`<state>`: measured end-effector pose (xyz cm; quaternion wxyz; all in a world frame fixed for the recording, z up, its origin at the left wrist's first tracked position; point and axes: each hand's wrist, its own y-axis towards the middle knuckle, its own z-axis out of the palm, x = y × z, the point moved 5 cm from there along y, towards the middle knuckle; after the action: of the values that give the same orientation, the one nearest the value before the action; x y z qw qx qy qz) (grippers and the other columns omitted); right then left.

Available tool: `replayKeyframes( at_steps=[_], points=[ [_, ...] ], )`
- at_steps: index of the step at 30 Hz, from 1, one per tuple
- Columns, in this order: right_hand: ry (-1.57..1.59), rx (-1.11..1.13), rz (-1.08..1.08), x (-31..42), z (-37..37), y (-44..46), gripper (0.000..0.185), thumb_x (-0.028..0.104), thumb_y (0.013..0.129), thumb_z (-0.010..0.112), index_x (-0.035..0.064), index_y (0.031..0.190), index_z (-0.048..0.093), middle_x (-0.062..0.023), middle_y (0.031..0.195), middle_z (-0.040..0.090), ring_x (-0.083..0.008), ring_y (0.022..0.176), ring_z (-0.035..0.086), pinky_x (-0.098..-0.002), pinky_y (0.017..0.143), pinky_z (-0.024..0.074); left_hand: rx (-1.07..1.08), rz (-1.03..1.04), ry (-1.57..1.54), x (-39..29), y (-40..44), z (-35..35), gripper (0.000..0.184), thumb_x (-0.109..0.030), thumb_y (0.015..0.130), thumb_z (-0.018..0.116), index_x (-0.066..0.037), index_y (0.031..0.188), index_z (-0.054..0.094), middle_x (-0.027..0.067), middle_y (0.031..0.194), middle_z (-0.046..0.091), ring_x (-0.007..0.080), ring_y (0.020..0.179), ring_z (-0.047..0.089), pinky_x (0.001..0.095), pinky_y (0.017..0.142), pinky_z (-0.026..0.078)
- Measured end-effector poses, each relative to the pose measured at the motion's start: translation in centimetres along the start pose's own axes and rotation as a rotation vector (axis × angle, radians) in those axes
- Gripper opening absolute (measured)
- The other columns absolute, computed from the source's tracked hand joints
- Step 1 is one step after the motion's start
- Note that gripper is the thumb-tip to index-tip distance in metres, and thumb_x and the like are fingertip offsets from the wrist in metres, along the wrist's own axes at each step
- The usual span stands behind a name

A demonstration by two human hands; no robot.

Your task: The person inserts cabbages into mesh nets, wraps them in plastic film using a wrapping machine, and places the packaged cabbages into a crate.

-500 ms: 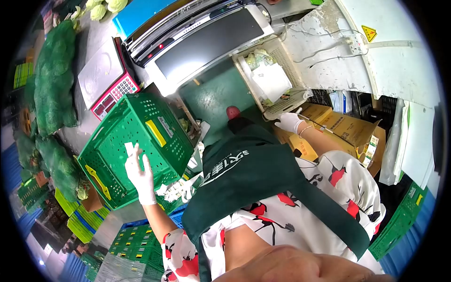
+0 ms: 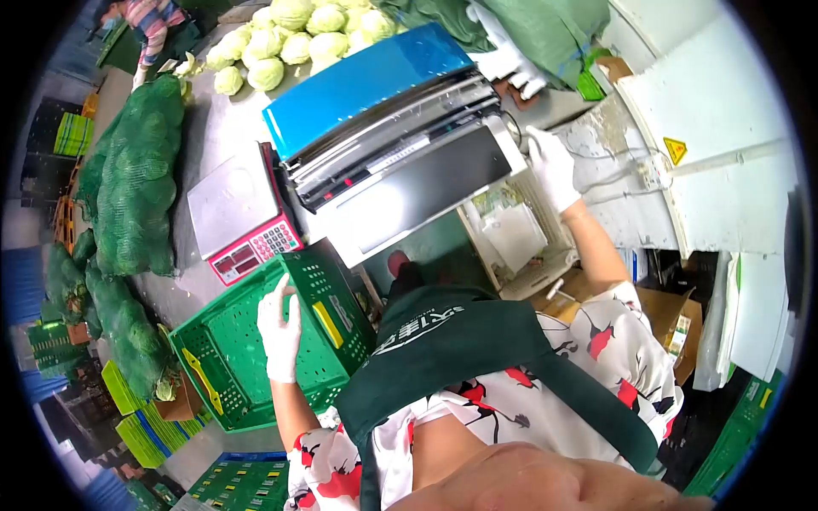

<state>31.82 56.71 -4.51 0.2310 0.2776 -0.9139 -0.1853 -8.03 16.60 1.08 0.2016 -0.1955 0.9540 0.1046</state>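
My left hand (image 2: 279,334), in a white glove, hovers over the green plastic crate (image 2: 209,328) near its far rim, fingers loosely stretched and apart; nothing shows clearly in it. My right hand (image 2: 554,170), also gloved, reaches forward at the right end of a wrapping machine (image 2: 426,179) with a blue cover and dark flat plate. Its fingers are extended, and whether they touch the machine is unclear. A bin of pale plastic (image 2: 537,277) with white sheets sits below my right forearm.
Beyond the left crate stands a scale (image 2: 234,200) with a red keypad. Cabbages (image 2: 294,47) are piled behind the machine. Green mesh sacks (image 2: 136,187) lie at left. A cardboard box (image 2: 669,315) is at right. Another person's striped sleeve (image 2: 153,30) shows far left.
The view has tilted forward, showing the cabbages. My right hand has moved from beside the bin and cardboard up to the machine's end. A small white piece at my left fingertips no longer shows clearly.
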Motion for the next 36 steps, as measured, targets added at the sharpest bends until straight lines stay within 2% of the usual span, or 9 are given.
replayKeyframes(
  at_steps=[6, 11, 16, 20, 22, 25, 28, 34, 36],
  points=[
    [-0.429, 0.164, -0.247, -1.8, 8.5, 14.0, 0.028, 0.007, 0.084, 0.055, 0.0052, 0.111, 0.063, -0.0114, 0.111, 0.065, -0.0301, 0.105, 0.060, -0.0422, 0.085, 0.0491, 0.002, 0.059, -0.122, 2.7, 9.7, 1.0, 0.041, -0.010, 0.088, 0.065, -0.011, 0.128, 0.061, 0.0078, 0.099, 0.069, 0.0261, 0.093, 0.064, 0.0378, 0.089, 0.048],
    [-0.665, 0.306, -0.536, -5.3, 15.1, 18.3, 0.031, 0.012, 0.085, 0.052, 0.0042, 0.113, 0.061, -0.0165, 0.118, 0.061, -0.0321, 0.121, 0.053, -0.0430, 0.100, 0.0413, -0.035, 0.006, -0.352, 3.9, 20.0, 1.7, 0.038, -0.009, 0.090, 0.062, -0.009, 0.128, 0.062, 0.0102, 0.098, 0.069, 0.0254, 0.095, 0.066, 0.0360, 0.090, 0.049],
    [-0.820, 0.526, -0.725, -10.0, 19.9, 19.4, 0.027, 0.015, 0.083, 0.052, -0.0006, 0.103, 0.062, -0.0155, 0.097, 0.063, -0.0296, 0.096, 0.058, -0.0438, 0.094, 0.0426, -0.073, -0.100, -0.446, 5.5, 30.5, 5.1, 0.036, -0.012, 0.091, 0.063, -0.008, 0.127, 0.062, 0.0118, 0.097, 0.070, 0.0226, 0.093, 0.069, 0.0335, 0.086, 0.052],
    [-0.526, 0.518, -0.733, -8.2, 18.8, 21.3, 0.027, 0.016, 0.081, 0.054, -0.0020, 0.099, 0.064, -0.0163, 0.091, 0.062, -0.0300, 0.091, 0.058, -0.0413, 0.087, 0.0442, -0.022, 0.031, -0.320, 4.6, 42.2, 10.6, 0.041, -0.022, 0.090, 0.065, -0.009, 0.129, 0.061, 0.0145, 0.104, 0.070, 0.0273, 0.099, 0.067, 0.0383, 0.091, 0.051],
    [-0.495, 0.500, -0.784, -9.4, 20.2, 20.9, 0.022, 0.019, 0.081, 0.056, 0.0011, 0.087, 0.068, -0.0152, 0.087, 0.062, -0.0294, 0.090, 0.058, -0.0388, 0.085, 0.0449, 0.023, 0.042, -0.326, 2.1, 48.8, 15.1, 0.054, -0.029, 0.086, 0.070, -0.008, 0.134, 0.057, 0.0188, 0.113, 0.067, 0.0317, 0.108, 0.064, 0.0395, 0.095, 0.050],
    [-0.537, 0.768, -0.739, -9.9, 20.3, 21.8, 0.017, 0.019, 0.080, 0.059, 0.0051, 0.078, 0.068, -0.0121, 0.087, 0.062, -0.0283, 0.090, 0.058, -0.0389, 0.081, 0.0449, 0.100, -0.050, -0.439, -4.1, 57.0, 20.4, 0.092, -0.040, 0.071, 0.082, 0.004, 0.142, 0.041, 0.0263, 0.128, 0.058, 0.0363, 0.121, 0.057, 0.0385, 0.101, 0.047],
    [-0.366, 0.670, -0.682, -8.7, 18.4, 24.4, 0.014, 0.016, 0.077, 0.057, 0.0063, 0.078, 0.066, -0.0126, 0.085, 0.059, -0.0302, 0.089, 0.056, -0.0417, 0.079, 0.0445, 0.096, -0.079, -0.329, -7.8, 62.0, 25.3, 0.122, -0.049, 0.061, 0.088, 0.012, 0.146, 0.026, 0.0313, 0.136, 0.050, 0.0376, 0.125, 0.054, 0.0385, 0.104, 0.046],
    [-0.168, 0.366, -0.546, -3.1, 12.7, 29.8, 0.022, 0.011, 0.081, 0.067, 0.0073, 0.102, 0.061, -0.0092, 0.109, 0.062, -0.0293, 0.088, 0.057, -0.0411, 0.076, 0.0446, 0.143, -0.155, -0.283, -8.4, 64.3, 28.1, 0.117, -0.047, 0.057, 0.089, 0.007, 0.144, 0.034, 0.0286, 0.132, 0.054, 0.0383, 0.119, 0.057, 0.0376, 0.101, 0.047],
    [-0.152, 0.218, -0.544, -1.9, 11.2, 30.9, 0.028, 0.008, 0.078, 0.071, 0.0081, 0.104, 0.060, -0.0087, 0.107, 0.063, -0.0284, 0.086, 0.057, -0.0404, 0.073, 0.0454, 0.089, -0.289, -0.602, -6.2, 63.8, 27.4, 0.097, -0.046, 0.067, 0.084, 0.005, 0.139, 0.042, 0.0213, 0.132, 0.057, 0.0306, 0.115, 0.061, 0.0356, 0.101, 0.046]
  ],
)
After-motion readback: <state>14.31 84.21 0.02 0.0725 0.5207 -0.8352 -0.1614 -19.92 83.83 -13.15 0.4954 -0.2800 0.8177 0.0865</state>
